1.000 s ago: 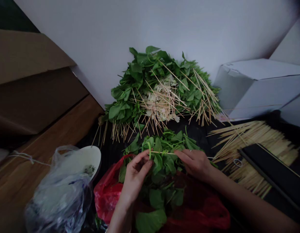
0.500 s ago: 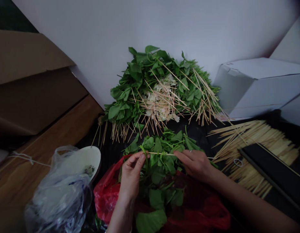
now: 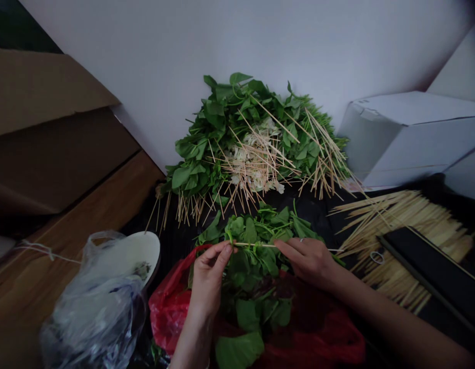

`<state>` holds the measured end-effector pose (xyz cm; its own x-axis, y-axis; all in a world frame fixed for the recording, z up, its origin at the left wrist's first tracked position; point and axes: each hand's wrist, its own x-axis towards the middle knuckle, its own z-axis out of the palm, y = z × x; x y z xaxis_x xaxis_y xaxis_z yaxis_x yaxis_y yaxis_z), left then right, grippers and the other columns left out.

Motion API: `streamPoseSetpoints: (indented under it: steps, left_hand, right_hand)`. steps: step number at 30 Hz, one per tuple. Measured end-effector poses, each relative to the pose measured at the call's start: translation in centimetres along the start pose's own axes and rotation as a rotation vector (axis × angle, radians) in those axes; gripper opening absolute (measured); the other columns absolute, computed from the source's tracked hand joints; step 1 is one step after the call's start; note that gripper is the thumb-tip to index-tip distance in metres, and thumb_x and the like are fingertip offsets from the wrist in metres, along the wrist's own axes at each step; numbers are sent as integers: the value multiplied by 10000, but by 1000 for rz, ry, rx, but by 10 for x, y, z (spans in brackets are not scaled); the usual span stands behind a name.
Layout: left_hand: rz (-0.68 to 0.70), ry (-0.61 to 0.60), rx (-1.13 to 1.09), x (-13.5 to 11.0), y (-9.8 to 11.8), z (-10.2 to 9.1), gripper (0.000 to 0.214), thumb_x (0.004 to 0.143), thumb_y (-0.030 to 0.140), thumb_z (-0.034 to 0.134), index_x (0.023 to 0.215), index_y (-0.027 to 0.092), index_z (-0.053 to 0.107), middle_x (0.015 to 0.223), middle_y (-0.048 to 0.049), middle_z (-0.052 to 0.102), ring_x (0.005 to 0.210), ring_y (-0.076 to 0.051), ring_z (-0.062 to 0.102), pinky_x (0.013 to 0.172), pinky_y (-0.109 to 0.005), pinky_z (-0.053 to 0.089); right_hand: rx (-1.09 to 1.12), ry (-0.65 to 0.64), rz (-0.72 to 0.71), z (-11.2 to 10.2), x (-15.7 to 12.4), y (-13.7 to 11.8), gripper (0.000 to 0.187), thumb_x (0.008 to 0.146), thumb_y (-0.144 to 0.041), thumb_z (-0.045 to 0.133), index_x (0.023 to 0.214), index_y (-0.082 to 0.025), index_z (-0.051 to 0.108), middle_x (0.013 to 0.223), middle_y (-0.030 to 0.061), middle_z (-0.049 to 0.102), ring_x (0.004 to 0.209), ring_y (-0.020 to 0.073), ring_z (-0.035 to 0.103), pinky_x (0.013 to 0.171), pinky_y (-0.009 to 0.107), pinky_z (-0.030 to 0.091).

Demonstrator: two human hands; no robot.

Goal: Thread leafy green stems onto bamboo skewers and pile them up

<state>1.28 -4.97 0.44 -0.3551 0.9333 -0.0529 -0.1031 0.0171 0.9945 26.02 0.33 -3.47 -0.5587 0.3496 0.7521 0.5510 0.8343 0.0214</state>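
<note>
My right hand (image 3: 308, 259) is closed around a thin bamboo skewer (image 3: 266, 245), which lies nearly level and points left. Green leafy stems are threaded on it and hang down between my hands. At the skewer's left end, my left hand (image 3: 210, 271) pinches a green stem (image 3: 229, 236) between thumb and fingers. Beneath both hands an opened red plastic bag (image 3: 168, 307) holds loose leafy greens (image 3: 248, 312). More greens (image 3: 285, 218) lie just beyond my hands.
Against the wall stands a heap of skewered greens (image 3: 218, 118), with skewered pale leaves (image 3: 241, 154) in front. Right are loose skewers (image 3: 414, 210), a dark phone-like slab (image 3: 433, 271) and a white box (image 3: 410, 138). Left are a white bowl (image 3: 147, 243), a clear plastic bag (image 3: 95, 312) and a cardboard box (image 3: 60, 154).
The stem at my left fingertips has shifted slightly against the skewer's end. My right hand has hardly moved, and everything around stays in place.
</note>
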Motion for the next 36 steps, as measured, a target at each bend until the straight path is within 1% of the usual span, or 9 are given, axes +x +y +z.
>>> streamPoseSetpoints:
  steps: [4, 7, 13, 16, 24, 27, 30, 33, 36]
  left_hand:
    - [-6, 5, 21, -1, 1, -1, 227, 704, 366, 841, 862, 206, 808, 825, -28, 784, 778, -160, 679, 789, -271, 512]
    - [24, -17, 89, -2, 4, 0, 199, 702, 353, 838, 839, 210, 815, 843, -38, 786, 802, -175, 683, 809, -285, 518]
    - [72, -102, 176, -7, 8, 13, 156, 723, 344, 803, 764, 194, 811, 837, -69, 779, 837, -222, 695, 824, -335, 540]
    - [72, -114, 192, -8, 9, 17, 141, 722, 336, 797, 743, 197, 807, 828, -74, 780, 830, -229, 695, 815, -343, 546]
    - [75, -158, 207, -10, 3, 19, 106, 725, 300, 786, 738, 196, 802, 815, -67, 773, 805, -225, 692, 788, -325, 540]
    - [83, -167, 219, -6, 5, 11, 142, 741, 318, 780, 819, 204, 812, 862, -68, 776, 831, -219, 691, 795, -307, 529]
    - [103, -77, 268, 3, 16, -8, 252, 789, 366, 744, 985, 217, 799, 905, -66, 778, 852, -211, 689, 813, -302, 519]
    - [100, -28, 342, 10, 28, -31, 262, 814, 399, 709, 943, 188, 797, 883, -80, 777, 842, -217, 687, 813, -314, 517]
    - [127, -94, 450, 13, 30, -44, 181, 773, 339, 736, 852, 189, 799, 894, -87, 775, 871, -232, 686, 812, -318, 516]
  right_hand:
    - [-4, -20, -9, 0, -1, 0, 321, 897, -101, 445, 1185, -114, 587, 773, 26, 659, 587, 135, 540, 526, 288, 371]
    - [-13, -40, -10, 1, -3, -2, 333, 895, -102, 450, 1200, -128, 581, 799, 27, 671, 590, 134, 538, 524, 291, 363]
    - [-13, -44, -7, 3, -3, -5, 334, 895, -153, 456, 1206, -137, 576, 757, 9, 646, 579, 138, 523, 508, 296, 353]
    - [-1, -25, -5, 3, -3, -5, 329, 890, -147, 452, 1196, -138, 574, 750, 9, 644, 592, 138, 534, 510, 288, 365]
    - [0, -33, 2, 5, -3, -9, 329, 868, -89, 431, 1140, -162, 602, 728, 6, 643, 560, 129, 528, 495, 268, 372]
    - [18, -11, 26, 3, -1, -6, 305, 897, -91, 406, 1114, -164, 607, 741, 14, 663, 573, 127, 554, 516, 257, 398]
    - [53, 66, 118, -1, 2, 2, 269, 929, -97, 399, 1078, -179, 607, 788, 26, 694, 664, 135, 621, 619, 249, 470]
    - [46, 134, 256, -6, 3, 11, 222, 947, -121, 409, 1029, -197, 601, 837, 36, 707, 738, 152, 660, 690, 256, 500]
    - [42, 160, 403, -12, 3, 18, 192, 962, -171, 399, 982, -210, 587, 765, 17, 681, 652, 153, 646, 632, 262, 490]
